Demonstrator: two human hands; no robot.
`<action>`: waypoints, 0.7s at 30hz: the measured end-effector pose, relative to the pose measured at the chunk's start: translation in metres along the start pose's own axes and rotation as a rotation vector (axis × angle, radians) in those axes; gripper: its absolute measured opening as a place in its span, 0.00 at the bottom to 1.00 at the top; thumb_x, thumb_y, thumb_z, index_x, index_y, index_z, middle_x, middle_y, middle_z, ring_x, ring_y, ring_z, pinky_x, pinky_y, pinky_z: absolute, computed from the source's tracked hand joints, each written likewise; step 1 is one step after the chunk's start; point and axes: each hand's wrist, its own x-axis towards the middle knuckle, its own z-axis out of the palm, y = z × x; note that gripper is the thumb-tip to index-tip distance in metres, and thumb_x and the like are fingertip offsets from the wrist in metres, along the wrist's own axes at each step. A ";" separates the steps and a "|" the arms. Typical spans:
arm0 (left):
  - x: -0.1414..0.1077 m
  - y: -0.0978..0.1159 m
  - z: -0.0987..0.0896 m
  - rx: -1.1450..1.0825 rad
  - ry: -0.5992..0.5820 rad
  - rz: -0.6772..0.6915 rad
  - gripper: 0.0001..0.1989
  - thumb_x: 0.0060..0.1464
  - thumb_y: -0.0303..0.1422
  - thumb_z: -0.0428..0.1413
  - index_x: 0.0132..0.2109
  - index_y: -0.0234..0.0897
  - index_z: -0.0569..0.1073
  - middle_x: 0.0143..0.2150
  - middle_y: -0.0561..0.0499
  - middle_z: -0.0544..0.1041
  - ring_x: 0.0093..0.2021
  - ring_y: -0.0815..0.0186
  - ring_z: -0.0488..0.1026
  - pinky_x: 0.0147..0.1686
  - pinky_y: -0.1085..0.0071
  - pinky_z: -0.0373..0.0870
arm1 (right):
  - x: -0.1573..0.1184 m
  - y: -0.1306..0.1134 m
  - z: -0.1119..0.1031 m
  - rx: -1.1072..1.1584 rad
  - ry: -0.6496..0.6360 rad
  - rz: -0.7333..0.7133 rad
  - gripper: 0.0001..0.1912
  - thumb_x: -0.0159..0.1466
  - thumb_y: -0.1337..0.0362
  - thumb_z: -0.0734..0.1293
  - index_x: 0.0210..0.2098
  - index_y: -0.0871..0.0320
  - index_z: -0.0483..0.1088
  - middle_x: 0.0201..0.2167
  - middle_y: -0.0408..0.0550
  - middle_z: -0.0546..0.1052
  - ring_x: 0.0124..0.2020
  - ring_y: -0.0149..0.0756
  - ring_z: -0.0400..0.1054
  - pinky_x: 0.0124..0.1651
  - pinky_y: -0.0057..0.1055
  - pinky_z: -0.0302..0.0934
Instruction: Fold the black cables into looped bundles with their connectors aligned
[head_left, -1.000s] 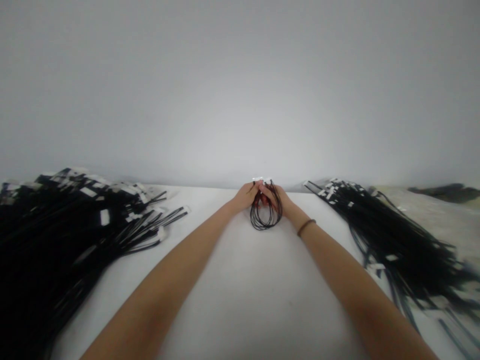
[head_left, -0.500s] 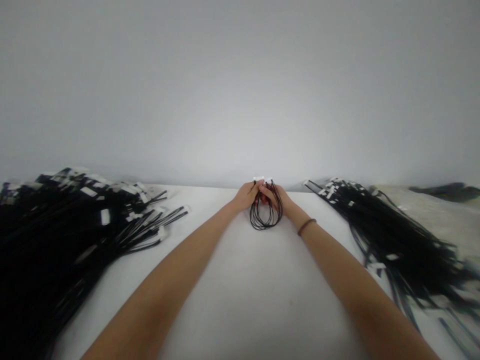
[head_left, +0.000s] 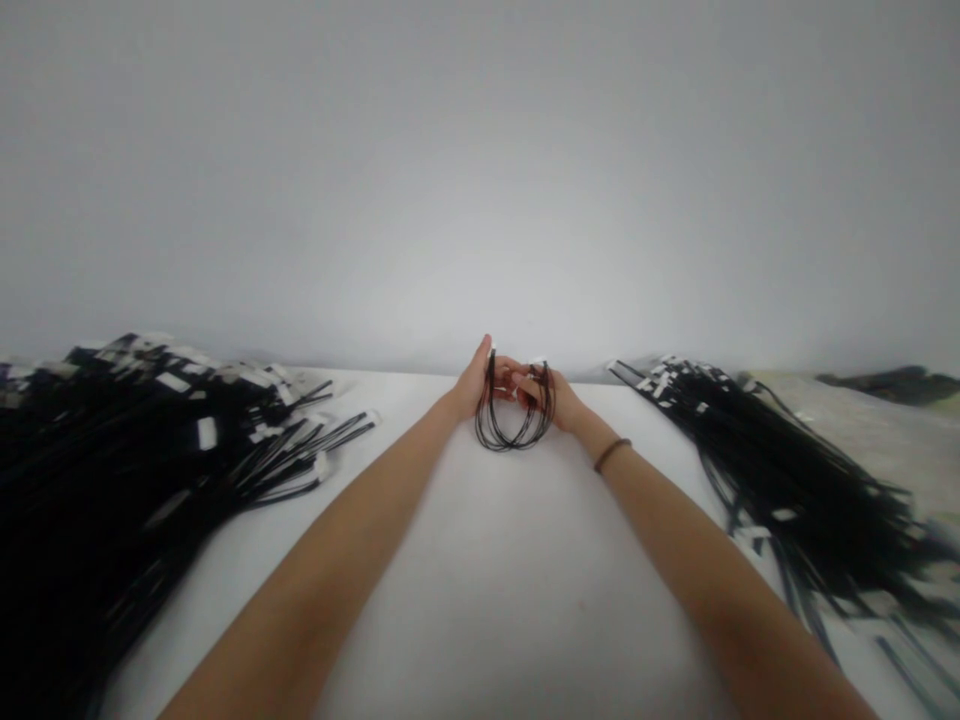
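Note:
Several thin black cables [head_left: 512,446] hang in a U-shaped loop between my two hands, above the table's far side. My left hand [head_left: 474,388] holds one side of the loop, its thumb raised beside a small white end; its other fingers reach across towards my right hand. On the other side, my right hand [head_left: 564,402] is closed around the cables, close under a white connector [head_left: 538,361]. The fingertips of both hands come close together behind the loop, and exactly how they grip is too blurred to make out.
A large heap of black cables with white connectors [head_left: 208,433] covers the left of the white table [head_left: 517,590]. Another pile of black cables [head_left: 787,480] lies at the right, beside clear plastic sheeting [head_left: 874,425]. A pale wall [head_left: 480,180] rises behind the table.
My left hand has moved left, away from the right, and its thumb has lifted. The cable loop has widened between the hands. My right hand has barely shifted.

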 end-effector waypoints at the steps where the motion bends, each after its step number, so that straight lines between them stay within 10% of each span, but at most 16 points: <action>1: 0.000 0.000 -0.002 -0.022 0.002 0.001 0.35 0.44 0.58 0.37 0.34 0.30 0.71 0.24 0.46 0.71 0.25 0.66 0.68 0.28 0.70 0.66 | 0.001 0.001 0.000 0.004 0.006 0.010 0.17 0.51 0.52 0.64 0.27 0.62 0.63 0.18 0.42 0.64 0.18 0.25 0.57 0.20 0.23 0.50; 14: 0.004 -0.006 -0.005 0.059 -0.052 0.093 0.09 0.35 0.26 0.50 0.30 0.30 0.69 0.27 0.49 0.72 0.28 0.65 0.69 0.33 0.66 0.67 | 0.001 0.006 -0.003 -0.088 -0.007 -0.066 0.17 0.50 0.52 0.65 0.24 0.61 0.61 0.17 0.41 0.63 0.18 0.26 0.56 0.20 0.24 0.51; 21: 0.002 -0.007 -0.001 0.109 -0.006 0.098 0.11 0.45 0.36 0.53 0.29 0.30 0.69 0.26 0.49 0.71 0.26 0.65 0.70 0.32 0.65 0.68 | 0.000 0.002 -0.002 -0.090 -0.038 -0.091 0.15 0.52 0.54 0.64 0.24 0.61 0.60 0.18 0.41 0.64 0.19 0.26 0.57 0.21 0.24 0.52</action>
